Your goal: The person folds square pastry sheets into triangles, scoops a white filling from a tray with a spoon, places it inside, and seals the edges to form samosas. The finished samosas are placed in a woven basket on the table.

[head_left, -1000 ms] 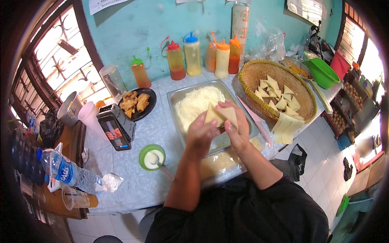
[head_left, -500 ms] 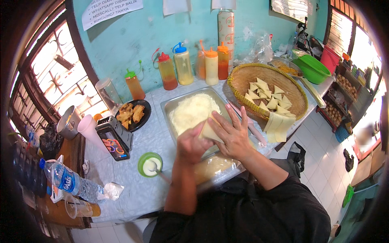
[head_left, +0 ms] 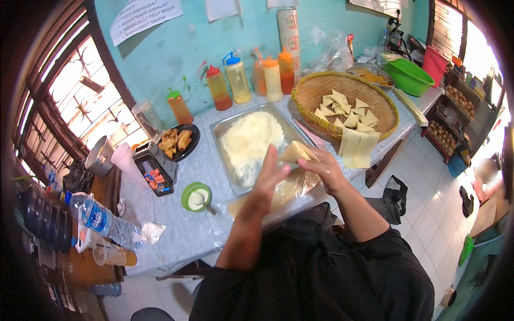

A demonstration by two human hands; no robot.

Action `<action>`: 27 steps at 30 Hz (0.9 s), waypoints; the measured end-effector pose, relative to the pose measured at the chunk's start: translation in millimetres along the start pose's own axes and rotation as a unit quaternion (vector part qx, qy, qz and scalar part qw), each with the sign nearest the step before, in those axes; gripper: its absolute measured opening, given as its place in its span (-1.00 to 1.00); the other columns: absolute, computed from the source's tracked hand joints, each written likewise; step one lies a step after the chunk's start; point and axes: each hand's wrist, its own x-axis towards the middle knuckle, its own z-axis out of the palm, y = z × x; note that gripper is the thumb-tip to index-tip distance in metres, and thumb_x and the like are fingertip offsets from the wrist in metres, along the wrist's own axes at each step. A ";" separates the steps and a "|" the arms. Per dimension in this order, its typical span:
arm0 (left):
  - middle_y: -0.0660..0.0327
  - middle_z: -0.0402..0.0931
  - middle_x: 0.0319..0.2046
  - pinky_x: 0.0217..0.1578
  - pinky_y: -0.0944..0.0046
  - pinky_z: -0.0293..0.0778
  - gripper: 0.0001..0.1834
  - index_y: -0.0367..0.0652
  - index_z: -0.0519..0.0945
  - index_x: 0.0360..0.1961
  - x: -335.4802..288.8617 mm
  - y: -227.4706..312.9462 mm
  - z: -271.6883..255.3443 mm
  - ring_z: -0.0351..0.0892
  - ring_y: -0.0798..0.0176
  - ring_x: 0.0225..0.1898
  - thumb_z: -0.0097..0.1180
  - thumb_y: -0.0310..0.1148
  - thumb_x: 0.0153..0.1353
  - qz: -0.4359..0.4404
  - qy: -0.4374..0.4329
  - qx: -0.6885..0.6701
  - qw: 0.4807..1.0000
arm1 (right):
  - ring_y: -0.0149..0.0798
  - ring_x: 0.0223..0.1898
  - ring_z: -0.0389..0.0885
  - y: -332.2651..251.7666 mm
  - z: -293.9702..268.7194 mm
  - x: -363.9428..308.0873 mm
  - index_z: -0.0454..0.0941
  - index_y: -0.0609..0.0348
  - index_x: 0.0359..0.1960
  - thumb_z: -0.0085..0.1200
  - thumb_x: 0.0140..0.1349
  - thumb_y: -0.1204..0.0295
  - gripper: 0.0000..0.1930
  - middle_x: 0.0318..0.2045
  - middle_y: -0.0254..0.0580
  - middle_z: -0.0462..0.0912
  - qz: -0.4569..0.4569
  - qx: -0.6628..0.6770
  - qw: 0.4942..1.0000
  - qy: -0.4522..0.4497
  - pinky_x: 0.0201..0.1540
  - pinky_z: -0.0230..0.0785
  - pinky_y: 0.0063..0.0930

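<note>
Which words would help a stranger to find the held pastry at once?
On the table, find the metal tray of white shreds. By its right side, the right hand holds the folded pastry, while similar triangles lie in the woven basket.

I hold one pale cream pastry pocket (head_left: 296,152), smooth-faced and folded into a triangle, an overlapping edge showing; it sits tilted in my right fingers (head_left: 316,167), a narrow corner pointing left; it hangs above the near right part of the metal tray (head_left: 289,131).
</note>
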 end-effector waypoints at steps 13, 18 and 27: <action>0.24 0.50 -0.40 -0.37 0.47 0.37 -0.80 -0.29 0.49 -0.20 -91.8 38.1 -36.7 0.45 0.41 -0.35 0.11 -0.41 0.20 0.011 0.107 0.052 0.993 | -0.21 -0.16 0.54 -17.5 74.1 -13.0 0.53 0.35 -0.15 0.01 0.14 0.15 -0.54 -0.32 -0.05 0.63 0.189 0.158 0.922 -0.300 0.06 0.17 -0.42; 0.21 0.53 -0.34 -0.28 0.42 0.39 -0.79 -0.30 0.50 -0.22 -110.8 60.6 -51.9 0.47 0.40 -0.32 0.16 -0.43 0.15 0.117 0.220 0.121 0.961 | -0.22 -0.14 0.52 -10.4 93.4 -3.1 0.51 0.30 -0.08 0.02 0.14 0.24 -0.60 -0.28 -0.08 0.61 0.144 0.027 0.936 -0.319 0.06 0.18 -0.40; 0.17 0.56 -0.27 -0.15 0.41 0.38 -0.73 -0.31 0.51 -0.19 -100.5 133.2 -174.4 0.52 0.36 -0.25 0.17 -0.38 0.13 0.166 0.304 0.105 0.932 | -0.10 -0.21 0.53 -10.7 134.4 3.2 0.43 0.06 0.06 0.15 0.03 0.38 -0.52 -0.26 -0.09 0.56 -0.150 -0.274 0.898 -0.310 -0.13 0.36 -0.32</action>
